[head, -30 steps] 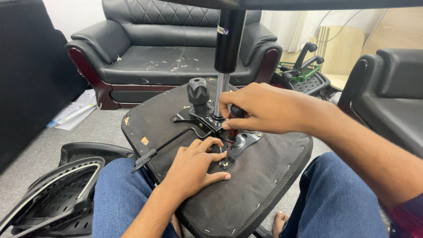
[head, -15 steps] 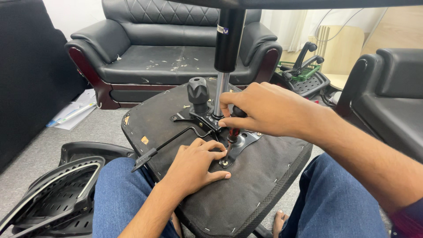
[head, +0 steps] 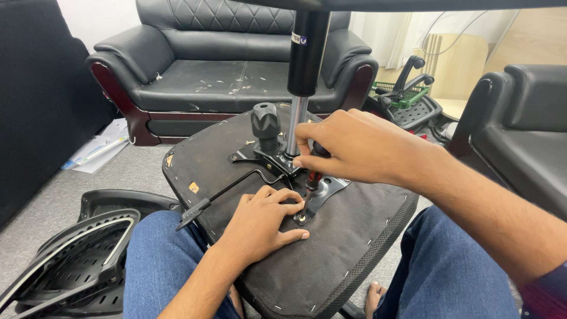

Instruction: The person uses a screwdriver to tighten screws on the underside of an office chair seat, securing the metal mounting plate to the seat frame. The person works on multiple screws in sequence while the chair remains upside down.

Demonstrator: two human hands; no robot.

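A: We have the upturned black fabric-covered office chair seat (head: 331, 260) lying across our blue-jeaned knees, its black metal mechanism plate (head: 295, 171) facing up at the middle.

B: And our right hand (head: 360, 147) is closed round the red-and-black handled screwdriver (head: 309, 188), whose tip stands on a screw at the near end of that plate.

A: Our left hand (head: 260, 221) lies flat and open on the seat, gripping nothing, fingertips just beside the screwdriver tip. The two hands are close together, the right above the left.

B: The black-and-chrome gas lift cylinder (head: 302, 77) rises from the plate, with the black ribbed tension knob (head: 266, 123) just left of it and the thin black lever rod (head: 227, 192) running out to the near left.

A: Far behind stands a black leather sofa (head: 195, 65); a black plastic mesh chair back (head: 77, 260) lies on the floor at near left.
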